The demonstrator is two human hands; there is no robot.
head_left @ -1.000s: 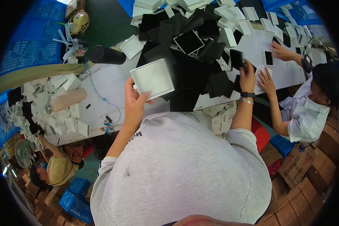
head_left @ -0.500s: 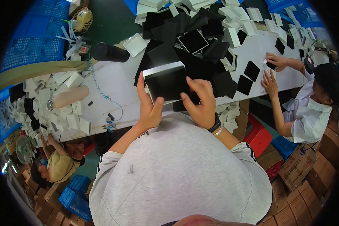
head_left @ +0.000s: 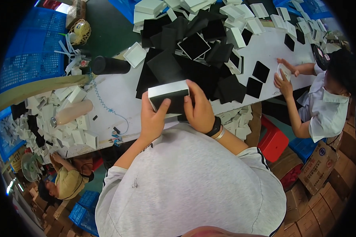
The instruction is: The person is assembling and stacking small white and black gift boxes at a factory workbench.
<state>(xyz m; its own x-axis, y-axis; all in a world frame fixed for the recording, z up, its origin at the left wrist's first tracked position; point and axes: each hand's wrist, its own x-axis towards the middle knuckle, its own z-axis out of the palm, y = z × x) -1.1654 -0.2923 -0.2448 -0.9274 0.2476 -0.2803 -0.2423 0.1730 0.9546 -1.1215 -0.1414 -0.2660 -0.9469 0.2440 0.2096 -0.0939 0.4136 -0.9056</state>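
white-rimmed and black on its near face, a small square box (head_left: 169,97) sits between both of the person's hands, held up above the near edge of the white table (head_left: 118,94), in front of the grey-shirted chest.

head view: the left hand (head_left: 153,118) grips the box from its lower left, thumb lying up across the dark face and the other fingers tucked behind, clamped on it. the right hand (head_left: 199,108) closes on the box's right side, fingers curled together over the top right corner; a black wristband and a thin bangle (head_left: 217,130) sit on that wrist. just beyond the box lies a spread heap of black square pads (head_left: 194,67), some overlapping, with white box halves (head_left: 150,10) stacked at the far side of the table. a dark cylinder (head_left: 108,65) lies on its side to the left of the heap, with a single white tray (head_left: 135,54) just beside it. further left, a pale bottle (head_left: 71,112) lies among small white boxes, and a thin coiled cord (head_left: 105,106) runs across the tabletop. at the right, another person in a white shirt (head_left: 324,114) holds a small white piece with both hands near loose black squares. cardboard cartons (head_left: 320,166) and a red stool (head_left: 273,140) stand below the table on the right.
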